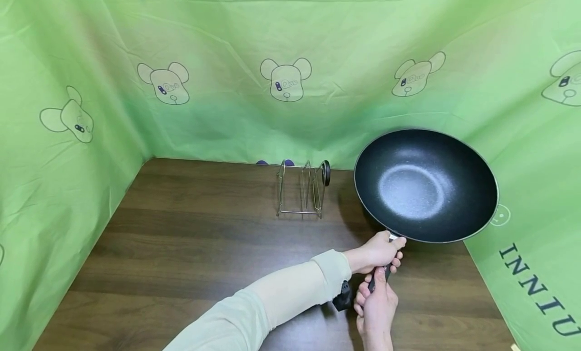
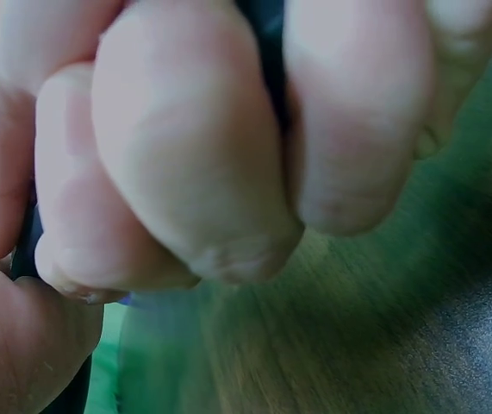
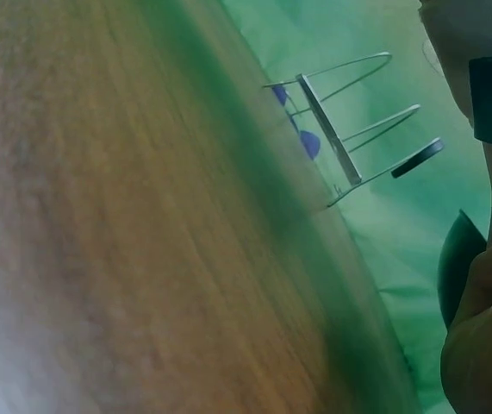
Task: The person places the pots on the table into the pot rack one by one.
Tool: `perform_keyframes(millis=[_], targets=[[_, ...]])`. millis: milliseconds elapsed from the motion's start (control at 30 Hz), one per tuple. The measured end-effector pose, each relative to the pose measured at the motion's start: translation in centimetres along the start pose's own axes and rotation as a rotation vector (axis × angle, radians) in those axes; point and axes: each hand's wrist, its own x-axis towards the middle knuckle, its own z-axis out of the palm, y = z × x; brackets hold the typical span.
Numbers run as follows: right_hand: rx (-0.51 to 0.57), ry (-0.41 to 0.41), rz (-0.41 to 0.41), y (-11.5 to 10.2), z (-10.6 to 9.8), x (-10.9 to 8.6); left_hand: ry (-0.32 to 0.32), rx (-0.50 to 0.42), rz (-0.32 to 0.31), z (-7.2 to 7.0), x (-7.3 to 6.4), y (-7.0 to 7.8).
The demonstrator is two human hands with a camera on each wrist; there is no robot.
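A black wok point(image 1: 424, 184) with a pale ring of glare inside is at the right in the head view, its open side tilted toward the camera. My left hand point(image 1: 383, 250) grips its dark handle close to the pan. Lower down, my right hand point(image 1: 379, 303) holds the end of the same handle, the thumb lying along it. Large curled fingers point(image 2: 194, 147) fill the left wrist view, with bits of the dark handle showing between them. Only a sliver of the wok point(image 3: 457, 267) appears beside a hand in the right wrist view.
A wire rack point(image 1: 299, 189) with a round black piece point(image 1: 326, 173) on its right side stands at the back of the wooden table point(image 1: 190, 240). Green cloth point(image 1: 218, 119) with printed bear heads hangs behind and along both sides.
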Motion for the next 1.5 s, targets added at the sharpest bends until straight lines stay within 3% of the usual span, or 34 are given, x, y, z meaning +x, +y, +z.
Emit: perform_keyframes(millis=[433, 1500], targets=[[0.018, 0.009, -0.048, -0.2, 0.2, -0.1, 0.009, 0.01, 0.022, 0.4, -0.6, 0.7], [0.039, -0.007, -0.051, -0.4, 0.3, -0.6, 0.004, 0.022, 0.031, 0.4, -1.5, 1.3]])
